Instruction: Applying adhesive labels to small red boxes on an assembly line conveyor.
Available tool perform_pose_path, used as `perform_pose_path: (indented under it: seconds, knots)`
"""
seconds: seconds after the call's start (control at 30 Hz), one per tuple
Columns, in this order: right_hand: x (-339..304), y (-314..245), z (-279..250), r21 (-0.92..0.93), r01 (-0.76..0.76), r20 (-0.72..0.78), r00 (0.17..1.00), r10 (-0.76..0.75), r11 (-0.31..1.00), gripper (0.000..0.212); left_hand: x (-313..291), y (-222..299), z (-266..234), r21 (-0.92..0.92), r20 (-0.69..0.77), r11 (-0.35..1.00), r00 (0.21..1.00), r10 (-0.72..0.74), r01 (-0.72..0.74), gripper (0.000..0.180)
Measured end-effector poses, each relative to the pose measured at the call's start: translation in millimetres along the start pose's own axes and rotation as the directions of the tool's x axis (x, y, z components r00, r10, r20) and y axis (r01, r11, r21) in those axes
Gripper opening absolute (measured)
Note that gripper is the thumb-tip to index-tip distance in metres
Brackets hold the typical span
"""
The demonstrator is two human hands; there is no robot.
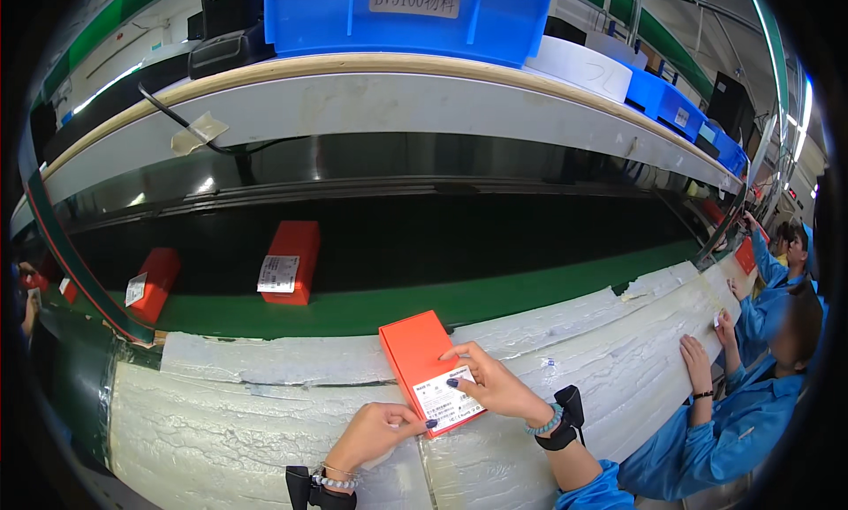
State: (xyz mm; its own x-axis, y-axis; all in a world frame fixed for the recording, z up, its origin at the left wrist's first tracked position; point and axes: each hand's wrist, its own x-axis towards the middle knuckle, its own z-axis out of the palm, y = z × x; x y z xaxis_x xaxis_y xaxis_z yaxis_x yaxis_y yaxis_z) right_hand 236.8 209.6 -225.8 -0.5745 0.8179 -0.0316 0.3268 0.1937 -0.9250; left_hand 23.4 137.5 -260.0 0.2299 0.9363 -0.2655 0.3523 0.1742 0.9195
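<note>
A red box (pixel 412 341) lies tilted on the pale worktop in front of me, with a white printed label (pixel 439 401) across its near end. My left hand (pixel 382 429) is closed in a pinch at the label's lower left corner, its thumb tip on the label. From the right, my right hand (pixel 495 386) reaches over the box. Its thumb rests on the label and its forefinger touches the red top, with the fingers apart. Something pale shows beneath my left hand, too hidden to name.
A dark conveyor belt (pixel 512 236) with a green near strip runs beyond the worktop (pixel 221 422). Labelled red boxes (pixel 296 245) stand on it at left. Overhead, a shelf (pixel 371 104) carries blue bins (pixel 336 24). Co-workers in blue (pixel 724 439) work at right.
</note>
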Motion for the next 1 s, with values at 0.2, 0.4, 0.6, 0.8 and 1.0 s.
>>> perform_pose_path:
  seconds: [0.2,0.4,0.6,0.8,1.0]
  knots:
    - [-1.4,-1.7,-0.2,0.034,-0.037,0.001,0.999,0.037,0.999,0.040,-2.2,8.4,0.9,-0.057,-0.001,0.998,1.000,0.012,-0.012,0.020]
    - [-1.2,-5.0,0.1,-0.042,-0.020,0.002,1.000,0.020,0.999,0.039,-1.8,9.5,1.5,-0.077,0.009,0.997,1.000,-0.007,0.008,0.019]
    - [0.9,-4.2,3.1,-0.138,0.050,-0.040,0.998,-0.056,0.989,0.037,3.4,-0.8,0.5,-0.084,0.032,0.996,0.999,0.011,-0.009,0.019]
    - [-2.3,-8.7,22.1,-0.311,-0.047,-0.030,0.999,0.040,0.949,0.035,3.0,-3.7,-0.3,-0.095,0.038,0.995,0.999,0.039,-0.035,0.019]
    - [-2.2,-13.7,70.9,-0.925,-0.214,-0.259,0.960,-0.106,0.315,0.038,8.6,-18.1,3.2,-0.146,-0.198,0.974,0.969,0.145,-0.176,0.022]
